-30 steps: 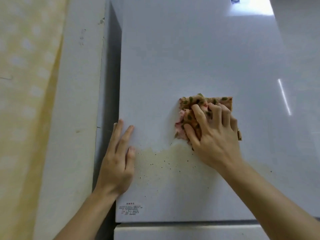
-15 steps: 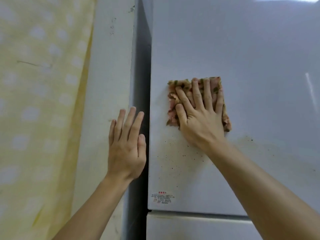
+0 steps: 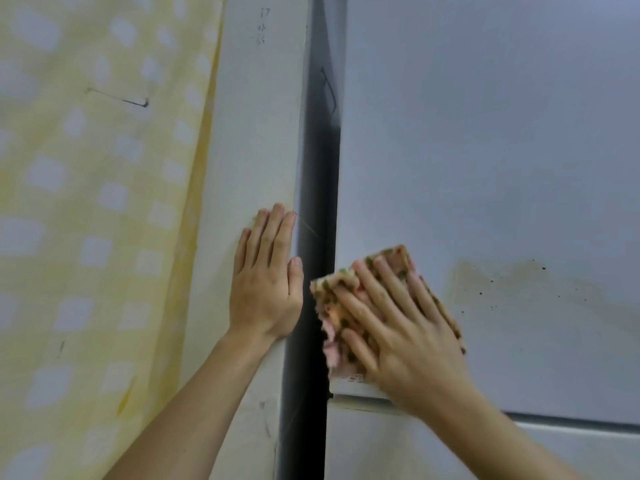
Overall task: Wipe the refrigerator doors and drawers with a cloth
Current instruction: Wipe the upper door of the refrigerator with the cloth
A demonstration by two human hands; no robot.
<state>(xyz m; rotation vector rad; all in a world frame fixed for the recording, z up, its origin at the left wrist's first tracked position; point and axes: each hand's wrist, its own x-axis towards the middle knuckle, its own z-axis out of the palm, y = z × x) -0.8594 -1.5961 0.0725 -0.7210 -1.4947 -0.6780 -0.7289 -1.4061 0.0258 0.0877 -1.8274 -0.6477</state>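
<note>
The white refrigerator door [image 3: 485, 150] fills the right of the view. My right hand [image 3: 398, 334] presses a folded pink and brown patterned cloth [image 3: 394, 259] flat against the door's lower left corner, fingers spread and straight. A yellowish stain with dark specks [image 3: 526, 289] lies on the door to the right of the cloth. My left hand [image 3: 266, 275] rests flat on the white wall panel [image 3: 256, 133] beside the fridge, fingers straight. Below the door runs the top edge of a drawer [image 3: 571, 452].
A dark gap [image 3: 317, 202] separates the wall panel from the fridge's side. A yellow curtain with pale squares [image 3: 97, 202] hangs at the left.
My right hand slid the cloth down and left to the door's lower left corner. My left hand shifted off the door edge onto the wall panel. The view has swung left.
</note>
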